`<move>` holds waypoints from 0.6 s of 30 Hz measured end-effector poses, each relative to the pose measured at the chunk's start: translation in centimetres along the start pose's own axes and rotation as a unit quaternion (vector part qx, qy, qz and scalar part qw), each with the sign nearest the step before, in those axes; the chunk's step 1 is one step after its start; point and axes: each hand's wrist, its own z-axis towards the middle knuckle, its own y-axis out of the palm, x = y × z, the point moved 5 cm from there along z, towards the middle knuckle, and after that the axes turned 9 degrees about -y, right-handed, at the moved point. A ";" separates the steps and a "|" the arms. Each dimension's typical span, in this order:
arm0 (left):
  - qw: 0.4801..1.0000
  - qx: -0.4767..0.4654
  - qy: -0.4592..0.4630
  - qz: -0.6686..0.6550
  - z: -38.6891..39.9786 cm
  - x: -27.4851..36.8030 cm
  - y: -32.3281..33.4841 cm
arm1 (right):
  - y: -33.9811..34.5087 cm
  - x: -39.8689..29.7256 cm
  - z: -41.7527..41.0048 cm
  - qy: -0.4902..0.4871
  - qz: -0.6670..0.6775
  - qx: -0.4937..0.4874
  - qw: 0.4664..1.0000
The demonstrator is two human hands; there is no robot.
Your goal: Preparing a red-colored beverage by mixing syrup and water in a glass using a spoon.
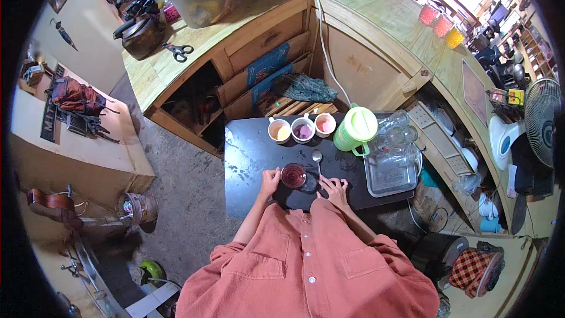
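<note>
A glass mug (294, 176) of dark red liquid stands on a black table (247, 159) close in front of me. My left hand (270, 183) is at its left side, fingers closed around what appears to be the handle. A metal spoon (317, 156) lies right of the mug, bowl pointing away from me. At the spoon's handle end is my right hand (334, 191), fingertips touching it and fingers spread; whether it grips the spoon is unclear. Behind stand three white cups holding something yellow (279, 131), purple (303, 129) and pink (325, 124).
A green lidded pitcher (354, 129) stands right of the cups. Beside it, several clear glasses (399, 134) crowd a clear tray (390, 181). A wooden counter (366, 6) curves around the table, bearing scissors (178, 51), a kettle (141, 37) and a fan (503, 141).
</note>
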 end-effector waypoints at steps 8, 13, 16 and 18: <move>0.999 0.024 0.037 0.000 -0.4 0.9 -0.5 | -9.2 6.7 3.5 0.279 0.025 0.387 0.878; 0.999 0.010 0.027 -0.015 -0.2 1.3 0.0 | -5.8 12.2 4.3 0.338 0.480 0.305 0.750; 0.999 0.016 0.037 -0.002 -0.4 1.6 -0.1 | -5.5 11.5 3.5 0.381 0.471 0.453 0.654; 0.999 0.023 0.035 0.007 -0.5 1.4 -0.4 | -6.4 10.4 3.3 0.391 0.442 0.459 0.664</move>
